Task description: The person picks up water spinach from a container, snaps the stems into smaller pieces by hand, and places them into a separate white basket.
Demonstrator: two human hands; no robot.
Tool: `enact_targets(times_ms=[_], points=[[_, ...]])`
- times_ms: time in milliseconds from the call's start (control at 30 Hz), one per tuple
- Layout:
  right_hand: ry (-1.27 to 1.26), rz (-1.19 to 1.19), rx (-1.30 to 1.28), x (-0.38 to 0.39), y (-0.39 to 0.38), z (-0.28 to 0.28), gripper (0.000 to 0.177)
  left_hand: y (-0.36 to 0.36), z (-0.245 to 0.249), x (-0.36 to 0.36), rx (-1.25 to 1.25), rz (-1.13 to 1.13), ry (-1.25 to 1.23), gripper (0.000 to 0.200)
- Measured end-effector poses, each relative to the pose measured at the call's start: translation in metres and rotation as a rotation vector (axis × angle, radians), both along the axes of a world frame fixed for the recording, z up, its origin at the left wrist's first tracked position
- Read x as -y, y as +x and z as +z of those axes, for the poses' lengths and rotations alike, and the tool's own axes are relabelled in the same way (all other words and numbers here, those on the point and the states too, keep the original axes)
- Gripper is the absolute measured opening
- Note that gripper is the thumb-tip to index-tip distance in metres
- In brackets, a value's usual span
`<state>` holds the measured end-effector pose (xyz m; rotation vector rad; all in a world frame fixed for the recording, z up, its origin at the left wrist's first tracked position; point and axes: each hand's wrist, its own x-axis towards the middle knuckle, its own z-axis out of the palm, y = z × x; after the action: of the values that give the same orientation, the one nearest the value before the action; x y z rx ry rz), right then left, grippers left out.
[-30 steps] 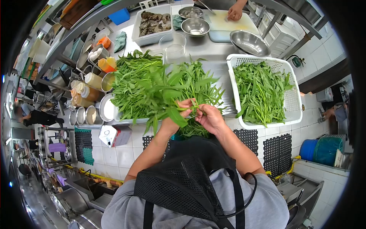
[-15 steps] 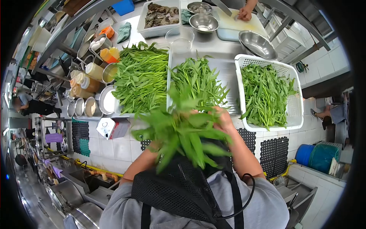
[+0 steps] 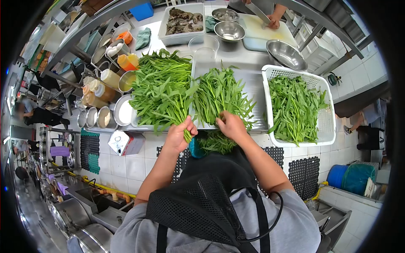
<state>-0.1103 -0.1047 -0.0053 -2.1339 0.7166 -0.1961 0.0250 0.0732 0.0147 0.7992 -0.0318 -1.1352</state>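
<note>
My left hand (image 3: 181,134) is closed round the stem ends of a bunch of water spinach (image 3: 175,105), whose leaves fan out over the left tray's pile (image 3: 164,71). My right hand (image 3: 232,126) pinches at the near edge of the middle pile of water spinach (image 3: 221,92); the fingertips are partly hidden among the greens. That pile lies in a metal tray (image 3: 257,84). Below the counter edge, between my hands, more greens (image 3: 217,142) show in a teal container (image 3: 195,148).
On the right stands a white perforated basket (image 3: 330,126) of water spinach. Sauce bottles (image 3: 107,79) and metal bowls (image 3: 123,110) line the left. Behind are a tub of shrimp (image 3: 183,39), steel bowls (image 3: 287,55) and a co-worker's hand (image 3: 274,21) by a knife (image 3: 258,13) on a cutting board (image 3: 284,36).
The blurred bunch in front of my chest has moved forward and now rests over the left pile in my left hand. My right hand has shifted left to the middle pile's edge.
</note>
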Motion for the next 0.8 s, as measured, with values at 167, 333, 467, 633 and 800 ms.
enact_targets(times_ms=[167, 333, 467, 633, 800], points=[[-0.419, 0.015, 0.064, 0.012, 0.027, -0.026, 0.026, -0.005, 0.007, 0.001, 0.004, -0.017, -0.013, 0.035], [0.848, -0.122, 0.522, 0.033, 0.023, 0.024, 0.005, -0.004, 0.001, -0.008, -0.025, 0.035, -0.097, 0.037], [1.028, -0.13, 0.421, 0.042, 0.008, 0.038, 0.023, -0.004, 0.0, -0.004, -0.064, 0.028, -0.221, 0.035], [1.115, -0.127, 0.481, 0.027, -0.009, 0.023, 0.026, -0.011, 0.007, 0.014, 0.017, -0.025, -0.105, 0.026], [0.963, -0.09, 0.532, 0.007, -0.023, 0.024, 0.023, -0.025, 0.011, 0.042, 0.221, 0.013, 0.117, 0.018]])
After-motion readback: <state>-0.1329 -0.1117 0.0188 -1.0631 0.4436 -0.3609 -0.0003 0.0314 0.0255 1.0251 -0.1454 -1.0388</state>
